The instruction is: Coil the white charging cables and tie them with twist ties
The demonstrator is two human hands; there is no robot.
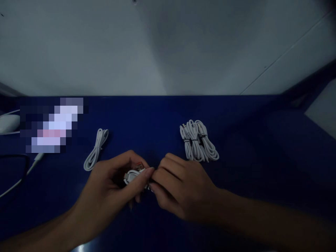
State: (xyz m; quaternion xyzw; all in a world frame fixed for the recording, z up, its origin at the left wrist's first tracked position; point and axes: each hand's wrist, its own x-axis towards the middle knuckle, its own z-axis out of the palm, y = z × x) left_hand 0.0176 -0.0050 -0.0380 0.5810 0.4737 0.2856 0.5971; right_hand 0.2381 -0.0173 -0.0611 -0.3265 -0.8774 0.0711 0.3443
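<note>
Both of my hands meet over the middle of a dark blue table (252,147). My left hand (110,189) curls around a small coiled white cable (132,176), thumb and fingers closed on it. My right hand (181,185) pinches the same cable from the right, its fingertips pressed together against the coil. Most of the cable is hidden inside the two hands.
A loose white cable (96,149) lies folded to the left of my hands. A pile of several bundled white cables (198,140) sits behind my right hand. A pixelated patch, a white object (9,123) and thin wires lie at the far left. A pale wall rises behind.
</note>
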